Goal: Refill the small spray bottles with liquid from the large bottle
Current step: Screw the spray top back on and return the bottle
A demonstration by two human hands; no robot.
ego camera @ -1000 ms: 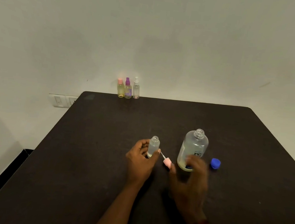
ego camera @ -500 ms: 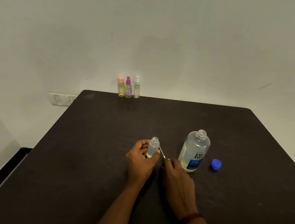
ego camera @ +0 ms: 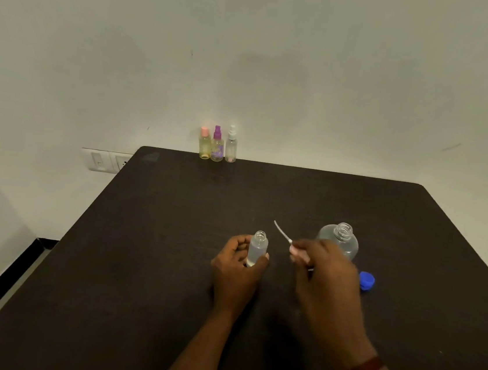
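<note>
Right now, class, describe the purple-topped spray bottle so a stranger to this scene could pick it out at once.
Find the dark table and look to its far edge by the wall, where three small bottles stand in a row. The purple-topped bottle is the middle one; its neighbours have a pink cap and a white sprayer.

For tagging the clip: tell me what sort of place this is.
Probably a plain room in a home or office, used as a makeshift workspace: a bare pale wall, a dark table set against it, and a switch plate low on the wall beside the table.
</note>
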